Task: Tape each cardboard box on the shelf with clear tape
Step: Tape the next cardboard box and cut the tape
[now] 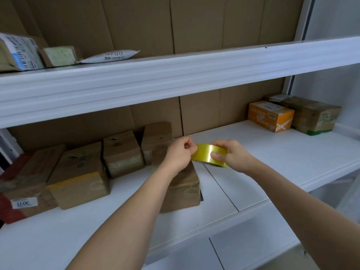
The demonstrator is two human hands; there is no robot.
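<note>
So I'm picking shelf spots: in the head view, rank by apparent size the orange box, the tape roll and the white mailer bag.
1. White mailer bag
2. Orange box, close to the bag, so unsure
3. Tape roll, though nearest the camera

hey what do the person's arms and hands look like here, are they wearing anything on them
Nothing is worn that shows. Both forearms are bare from the bottom edge of the picture up to the wrists, with no sleeve in view. The left hand and right hand are bare too: no gloves, and no watch, bracelet or ring can be seen. No marks or tattoos show on either arm.
</note>
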